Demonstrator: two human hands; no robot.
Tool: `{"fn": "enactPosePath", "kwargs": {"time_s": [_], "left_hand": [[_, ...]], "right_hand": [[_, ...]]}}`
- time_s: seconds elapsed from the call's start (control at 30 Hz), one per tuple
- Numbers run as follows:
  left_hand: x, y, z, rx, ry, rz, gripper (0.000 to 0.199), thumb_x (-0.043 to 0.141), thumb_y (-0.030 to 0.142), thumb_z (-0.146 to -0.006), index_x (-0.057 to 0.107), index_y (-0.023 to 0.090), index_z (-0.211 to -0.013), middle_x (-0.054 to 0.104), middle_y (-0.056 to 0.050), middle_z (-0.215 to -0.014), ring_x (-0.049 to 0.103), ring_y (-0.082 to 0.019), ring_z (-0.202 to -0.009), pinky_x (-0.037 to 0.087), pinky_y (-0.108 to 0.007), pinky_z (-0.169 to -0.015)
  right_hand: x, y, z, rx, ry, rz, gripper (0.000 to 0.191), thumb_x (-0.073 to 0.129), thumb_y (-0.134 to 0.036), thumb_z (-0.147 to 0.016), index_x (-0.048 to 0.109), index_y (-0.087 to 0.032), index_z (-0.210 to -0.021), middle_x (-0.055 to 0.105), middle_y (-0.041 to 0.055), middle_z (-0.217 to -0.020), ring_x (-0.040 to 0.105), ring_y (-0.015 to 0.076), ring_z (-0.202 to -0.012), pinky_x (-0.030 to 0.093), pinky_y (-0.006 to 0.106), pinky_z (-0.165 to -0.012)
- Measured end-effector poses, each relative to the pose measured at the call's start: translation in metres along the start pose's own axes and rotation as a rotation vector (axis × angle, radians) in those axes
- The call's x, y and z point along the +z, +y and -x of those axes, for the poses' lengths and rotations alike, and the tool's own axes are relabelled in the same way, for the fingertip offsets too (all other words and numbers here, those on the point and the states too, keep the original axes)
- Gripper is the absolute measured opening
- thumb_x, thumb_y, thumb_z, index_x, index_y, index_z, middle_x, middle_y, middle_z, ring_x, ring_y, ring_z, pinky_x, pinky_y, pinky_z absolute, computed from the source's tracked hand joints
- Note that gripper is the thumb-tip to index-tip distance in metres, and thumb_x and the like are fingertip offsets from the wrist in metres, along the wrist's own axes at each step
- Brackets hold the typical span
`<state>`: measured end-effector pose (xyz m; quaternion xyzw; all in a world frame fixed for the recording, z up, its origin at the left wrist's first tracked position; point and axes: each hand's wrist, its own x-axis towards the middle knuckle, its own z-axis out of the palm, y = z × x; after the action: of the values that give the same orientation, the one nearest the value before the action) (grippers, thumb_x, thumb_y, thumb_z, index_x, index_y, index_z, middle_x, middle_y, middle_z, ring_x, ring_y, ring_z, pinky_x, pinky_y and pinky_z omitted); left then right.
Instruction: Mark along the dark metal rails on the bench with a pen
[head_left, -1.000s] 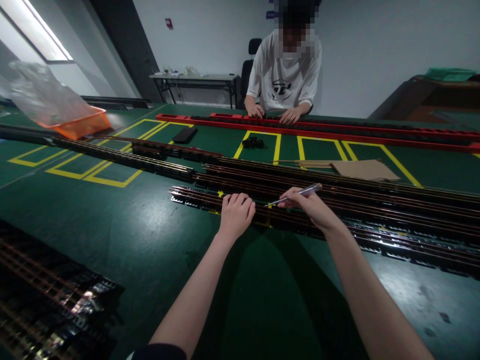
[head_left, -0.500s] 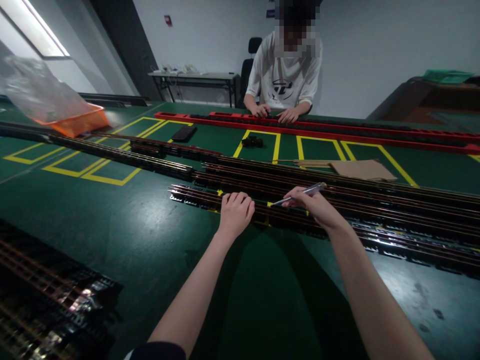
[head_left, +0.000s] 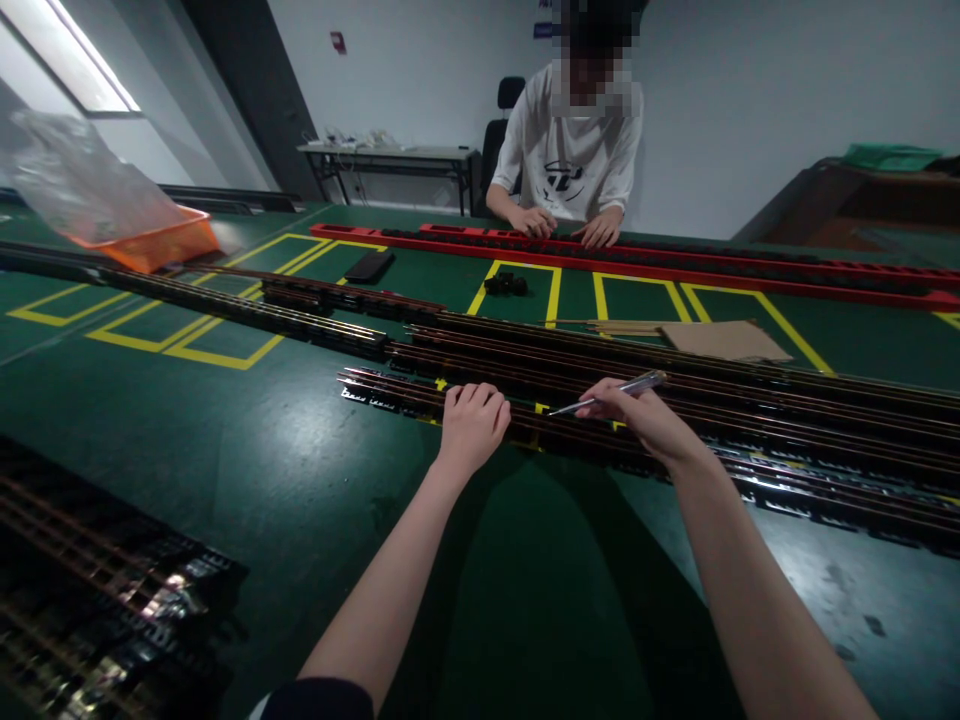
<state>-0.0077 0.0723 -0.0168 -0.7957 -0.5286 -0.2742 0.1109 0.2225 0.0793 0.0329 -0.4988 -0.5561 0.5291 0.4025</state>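
Just left of centre, my left hand (head_left: pixel 474 418) is closed over a long black strip (head_left: pixel 397 392) with thin copper-coloured metal rods along it, pressing it to the table. In my right hand (head_left: pixel 637 412) is a slim screwdriver (head_left: pixel 639 383) with a clear handle, gripped like a pen. Its thin metal shaft slants down to the left, and its tip is at the strip, a little right of my left hand. Whether the tip touches a rod is too small to tell. The strip runs on to the right beneath my right hand.
More black strips (head_left: pixel 750 400) lie behind my hands, others (head_left: pixel 112 570) at lower left. Beyond are a phone-like slab (head_left: pixel 370 266), a small black object (head_left: pixel 506 284), cardboard (head_left: pixel 731 340) and a red rail (head_left: pixel 675 270), where a co-worker's hands rest. An orange basket (head_left: pixel 150 245) stands far left.
My right hand and the screwdriver have shifted slightly right along the strip. My left hand stays put. The co-worker's hands have moved a little along the red rail.
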Motion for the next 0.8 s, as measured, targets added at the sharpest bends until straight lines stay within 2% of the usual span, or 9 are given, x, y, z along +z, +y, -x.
{"fn": "enactPosePath", "kwargs": {"time_s": [0.8], "left_hand": [[0.0, 0.0, 0.0, -0.011, -0.001, 0.015, 0.025, 0.04, 0.024, -0.092, 0.064, 0.02, -0.085, 0.068, -0.005, -0.095, 0.057, -0.021, -0.088, 0.034, -0.039, -0.084]], "right_hand": [[-0.017, 0.0, 0.002, 0.029, 0.053, 0.025, 0.019, 0.063, -0.036, -0.069, 0.066, -0.018, -0.064, 0.067, 0.0043, -0.067, 0.063, 0.0186, -0.07, 0.049, 0.034, -0.076]]}}
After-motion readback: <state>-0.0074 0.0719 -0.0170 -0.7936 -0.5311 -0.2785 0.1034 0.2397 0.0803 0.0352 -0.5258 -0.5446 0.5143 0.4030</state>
